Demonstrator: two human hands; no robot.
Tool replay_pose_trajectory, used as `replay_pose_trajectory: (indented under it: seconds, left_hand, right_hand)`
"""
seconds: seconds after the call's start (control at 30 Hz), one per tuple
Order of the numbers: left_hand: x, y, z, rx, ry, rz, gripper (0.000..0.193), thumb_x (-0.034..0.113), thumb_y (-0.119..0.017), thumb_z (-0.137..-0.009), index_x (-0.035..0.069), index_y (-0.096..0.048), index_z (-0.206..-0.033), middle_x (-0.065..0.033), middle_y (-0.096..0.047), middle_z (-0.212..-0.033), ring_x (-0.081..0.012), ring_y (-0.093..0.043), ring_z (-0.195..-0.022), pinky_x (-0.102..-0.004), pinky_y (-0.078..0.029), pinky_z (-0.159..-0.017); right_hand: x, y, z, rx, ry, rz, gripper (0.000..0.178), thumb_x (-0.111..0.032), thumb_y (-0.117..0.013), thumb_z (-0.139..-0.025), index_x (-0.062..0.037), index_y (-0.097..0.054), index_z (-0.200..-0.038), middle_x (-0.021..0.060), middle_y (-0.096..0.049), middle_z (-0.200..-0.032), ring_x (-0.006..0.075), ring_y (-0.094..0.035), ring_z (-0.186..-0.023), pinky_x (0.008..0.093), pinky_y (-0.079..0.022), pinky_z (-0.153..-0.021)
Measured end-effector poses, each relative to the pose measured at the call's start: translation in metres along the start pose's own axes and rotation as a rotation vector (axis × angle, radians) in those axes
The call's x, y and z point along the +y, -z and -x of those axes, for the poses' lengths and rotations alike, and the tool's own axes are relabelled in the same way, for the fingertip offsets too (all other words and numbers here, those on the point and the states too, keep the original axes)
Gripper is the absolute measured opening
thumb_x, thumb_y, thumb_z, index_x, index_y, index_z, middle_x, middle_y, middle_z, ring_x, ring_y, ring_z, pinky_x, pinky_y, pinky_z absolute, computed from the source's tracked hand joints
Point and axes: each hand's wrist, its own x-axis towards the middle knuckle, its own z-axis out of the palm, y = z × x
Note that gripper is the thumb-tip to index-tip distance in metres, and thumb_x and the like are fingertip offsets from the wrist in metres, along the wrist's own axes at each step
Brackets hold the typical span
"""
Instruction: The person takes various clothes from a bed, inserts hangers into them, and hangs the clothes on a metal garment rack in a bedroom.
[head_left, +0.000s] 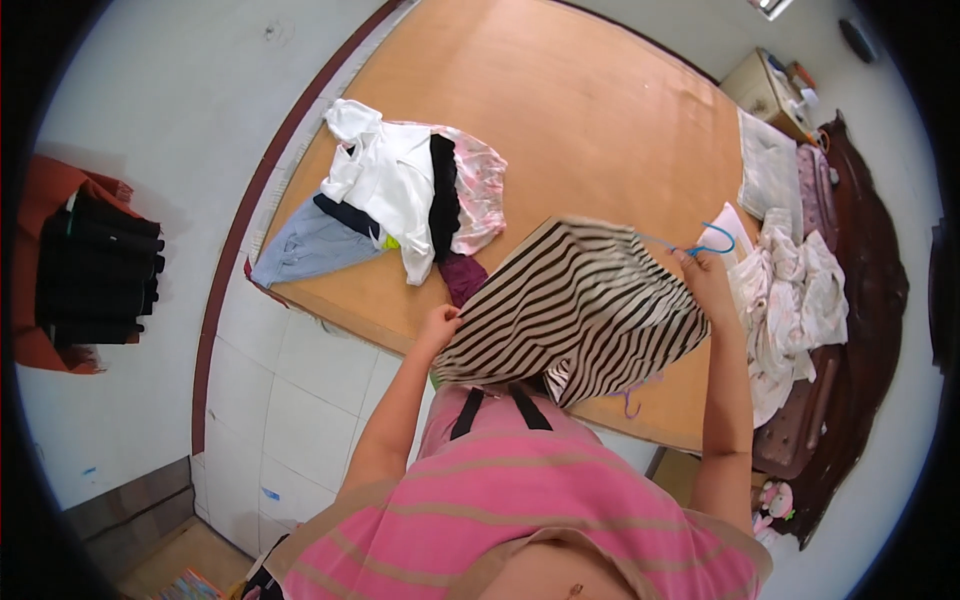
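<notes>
- While the left hand (440,326) pinches one corner of the striped cloth (575,300), the cloth is held up over the near edge of the bed (600,100). Its finger and thumb look closed on it.
- If that pinch is too light, the corner could slip and flop down.
- Just past the left hand lies a purple cloth (463,279), so the stripes could rub on it and drag it along.
- Near the bed's near edge, a purple hook (632,403) pokes out below the stripes. It could snag them if they swing low.
- The right hand (707,280) is curled closed by the gathered end and seems to grip the blue hanger (718,238) too; some fingers are hidden. A hard pull could twist the hanger or stretch that end.
- Around them, left to right: blue pants (310,245) by the bed's left near corner, then a white top (395,170), black cloth (443,200) and pink cloth (480,190) in one heap. This heap is in the way on the left.
- A pale heap of clothes (785,300) by the headboard (870,260) crowds the right hand's side.
</notes>
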Motion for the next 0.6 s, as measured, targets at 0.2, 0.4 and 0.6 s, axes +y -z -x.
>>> replay_pose_trajectory:
  seconds: [0.2,0.4,0.6]
  left_hand:
    - [-0.078,0.048,-0.059,0.22,0.212,-0.141,0.019,0.015,-0.063,-0.078,0.003,-0.064,-0.093,-0.0052,-0.065,-0.083,-0.0132,-0.059,-0.071,-0.0275,-0.047,-0.062]
    - [-0.094,0.085,-0.123,0.326,0.4,-0.317,0.03,0.024,-0.066,-0.074,0.006,-0.063,-0.099,-0.0107,-0.066,-0.093,-0.0239,-0.062,-0.085,-0.0349,-0.048,-0.074]
    - [-0.077,0.072,-0.189,0.494,0.443,-0.33,0.06,0.026,-0.072,-0.068,0.002,-0.049,-0.118,-0.0179,-0.058,-0.113,-0.0311,-0.057,-0.102,-0.0375,-0.045,-0.085]
  right_hand:
    - [0.004,0.018,-0.131,0.496,0.457,0.331,0.021,-0.016,-0.054,-0.091,0.0019,-0.06,-0.1,0.0064,-0.062,-0.084,0.0105,-0.055,-0.076,0.0247,-0.044,-0.07]
    - [-0.067,0.012,-0.205,0.644,0.709,0.46,0.018,-0.007,-0.054,-0.089,-0.0028,-0.061,-0.104,0.0098,-0.061,-0.086,0.019,-0.059,-0.075,0.0268,-0.046,-0.07]
    - [-0.012,-0.063,-0.271,0.428,0.774,0.488,0.039,0.005,-0.049,-0.076,-0.0081,-0.06,-0.111,0.0118,-0.061,-0.087,0.0275,-0.06,-0.079,0.0339,-0.046,-0.071]
